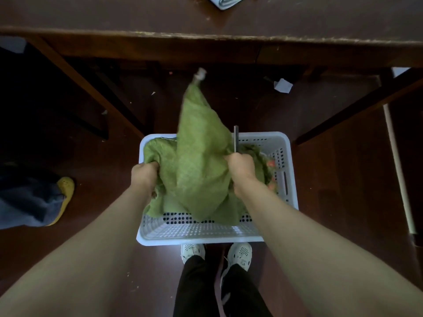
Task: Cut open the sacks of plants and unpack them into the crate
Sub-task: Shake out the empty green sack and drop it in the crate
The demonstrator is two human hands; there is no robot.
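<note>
1. The left grip [145, 173] is clenched on the left edge of the green sack [199, 161], fingers curled into the mesh and knuckles facing the camera.
2. The right grip [241, 164] is a closed fist bunching the sack's right side. A thin dark tool [236, 138] stands up out of the same fist; whether it is a blade cannot be told.
3. Between the two fists the sack hangs slack over the crate [196, 229]. Its body narrows away from the person to a tied end [200, 74], which reaches past the crate's far rim and is blurred.
4. More green mesh lies crumpled inside the crate, under and to the left of the held sack.
5. Plants [271, 164], green with orange-pink bits, lie in the crate's right side, just beside the right fist.
6. The white perforated crate sits on the dark red floor [332, 179], just ahead of the person's pale shoes [240, 255].
7. Beyond it stands a dark wooden counter [206, 21] with a folded pale cloth [226, 2] at its far edge.
8. A scrap of white paper [283, 85] lies under the counter, and a yellow shoe [67, 191] is on the floor at the left.
</note>
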